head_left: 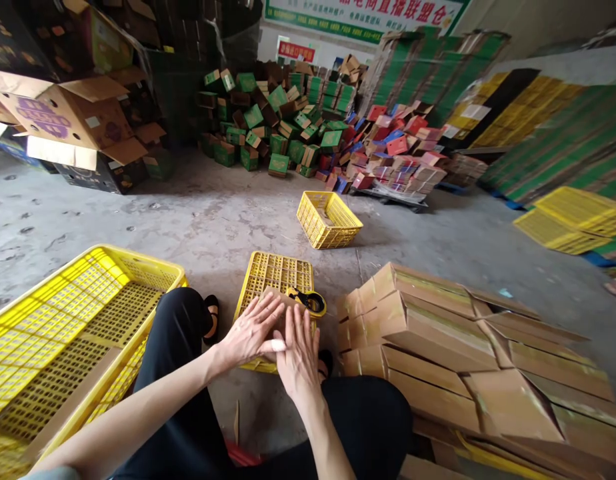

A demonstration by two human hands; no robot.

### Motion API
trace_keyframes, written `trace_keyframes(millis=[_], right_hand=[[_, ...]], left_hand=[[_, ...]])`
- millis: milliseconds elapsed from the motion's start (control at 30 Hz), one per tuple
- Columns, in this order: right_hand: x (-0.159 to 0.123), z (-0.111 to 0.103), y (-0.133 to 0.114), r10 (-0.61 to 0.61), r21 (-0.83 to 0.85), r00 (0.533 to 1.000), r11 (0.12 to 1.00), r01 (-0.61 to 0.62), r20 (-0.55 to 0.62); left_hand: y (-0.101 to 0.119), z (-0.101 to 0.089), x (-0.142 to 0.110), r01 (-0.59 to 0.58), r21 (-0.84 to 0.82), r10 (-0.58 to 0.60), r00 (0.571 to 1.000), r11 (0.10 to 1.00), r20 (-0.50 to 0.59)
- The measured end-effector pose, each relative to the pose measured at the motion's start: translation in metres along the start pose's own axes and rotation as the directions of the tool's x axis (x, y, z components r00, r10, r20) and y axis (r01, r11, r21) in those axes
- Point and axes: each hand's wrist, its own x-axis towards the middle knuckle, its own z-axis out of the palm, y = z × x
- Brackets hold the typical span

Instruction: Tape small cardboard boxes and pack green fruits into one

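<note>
Both of my hands are spread above an upturned yellow plastic crate (275, 267) between my knees. My left hand (253, 333) lies palm down with its fingers stretched out, over a piece of brown cardboard (287, 300) that it mostly hides. My right hand (298, 353) is flat too, its fingers pointing away from me, and the two hands meet at the left thumb. Whether the palms press on the cardboard, I cannot tell. Just beyond the right fingertips, a yellow and black tape dispenser (311, 303) rests on the crate.
A large yellow crate (105, 253) stands at my left, with a flat cardboard strip (75, 400) inside. Stacked flattened cartons (438, 327) are at my right. A smaller yellow crate (333, 237) sits ahead on the concrete floor. Green boxes (278, 163) are heaped farther back.
</note>
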Motion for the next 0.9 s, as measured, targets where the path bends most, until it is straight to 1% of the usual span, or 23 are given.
trace_keyframes(millis=[67, 100, 133, 200, 267, 300, 333, 400, 467, 533, 567, 633, 700, 733, 767, 800, 833, 867, 900], right_hand=[[0.008, -0.004, 0.001, -0.045, 0.006, 0.998, 0.999, 0.045, 0.035], [0.009, -0.005, 0.004, -0.035, 0.003, 0.998, 0.999, 0.035, 0.047], [0.008, -0.006, 0.01, 0.001, -0.002, 0.998, 1.0, -0.001, 0.056], [0.004, -0.007, 0.022, 0.123, -0.014, 0.991, 0.992, -0.122, 0.061], [-0.001, -0.006, 0.029, 0.213, -0.019, 0.975, 0.977, -0.212, 0.063], [-0.001, -0.006, 0.028, 0.217, -0.021, 0.975, 0.976, -0.216, 0.056], [0.0, -0.005, 0.024, 0.192, -0.024, 0.98, 0.981, -0.191, 0.044], [0.007, -0.004, 0.012, 0.092, -0.034, 0.996, 0.995, -0.091, 0.021], [0.018, -0.004, 0.0, -0.005, -0.043, 0.999, 0.999, 0.006, 0.037], [0.028, -0.006, -0.004, -0.044, -0.047, 0.997, 0.998, 0.047, 0.069], [0.031, -0.007, -0.002, -0.036, -0.047, 0.996, 0.998, 0.04, 0.081], [0.035, -0.011, 0.011, 0.033, -0.036, 0.995, 0.999, -0.03, 0.091], [0.035, -0.018, 0.029, 0.117, -0.008, 0.989, 0.993, -0.116, 0.093], [0.035, -0.021, 0.038, 0.125, 0.014, 0.988, 0.992, -0.127, 0.096], [0.036, -0.026, 0.044, 0.091, 0.042, 0.99, 0.994, -0.096, 0.103], [0.037, -0.03, 0.047, 0.01, 0.076, 0.993, 0.997, -0.019, 0.116], [0.038, -0.034, 0.048, -0.102, 0.113, 0.985, 0.99, 0.087, 0.136], [0.041, -0.038, 0.045, -0.226, 0.151, 0.961, 0.968, 0.202, 0.158], [0.044, -0.042, 0.041, -0.341, 0.185, 0.923, 0.933, 0.308, 0.181]], left_hand=[[-0.004, 0.002, 0.003, 0.006, 0.009, -0.006, 1.0, 1.0, 0.014], [-0.01, 0.001, 0.002, 0.034, 0.032, -0.035, 0.999, 0.999, 0.017], [-0.017, -0.001, -0.001, 0.077, 0.061, -0.078, 0.997, 0.995, 0.015], [-0.031, -0.007, -0.008, 0.174, 0.113, -0.175, 0.985, 0.978, 0.0], [-0.039, -0.011, -0.011, 0.222, 0.119, -0.222, 0.975, 0.968, -0.013], [-0.039, -0.011, -0.009, 0.218, 0.102, -0.218, 0.976, 0.971, -0.012], [-0.036, -0.009, -0.005, 0.198, 0.078, -0.198, 0.98, 0.977, -0.005], [-0.026, -0.003, 0.008, 0.134, 0.024, -0.135, 0.991, 0.991, 0.021], [-0.016, 0.003, 0.022, 0.087, -0.001, -0.087, 0.995, 0.996, 0.054], [-0.012, 0.007, 0.03, 0.08, 0.025, -0.081, 0.994, 0.997, 0.072], [-0.011, 0.006, 0.029, 0.081, 0.051, -0.085, 0.994, 0.995, 0.074], [-0.012, 0.002, 0.019, 0.065, 0.105, -0.073, 0.995, 0.992, 0.071], [-0.009, -0.004, -0.001, 0.015, 0.134, -0.024, 0.997, 0.991, 0.067], [-0.005, -0.006, -0.012, -0.015, 0.135, 0.007, 0.998, 0.991, 0.064], [0.0, -0.008, -0.023, -0.059, 0.127, 0.051, 0.997, 0.99, 0.066], [0.007, -0.008, -0.032, -0.111, 0.111, 0.103, 0.992, 0.988, 0.079], [0.014, -0.007, -0.039, -0.161, 0.092, 0.153, 0.984, 0.983, 0.088], [0.021, -0.006, -0.044, -0.193, 0.074, 0.186, 0.978, 0.978, 0.094], [0.027, -0.003, -0.047, -0.208, 0.059, 0.203, 0.975, 0.976, 0.091]])
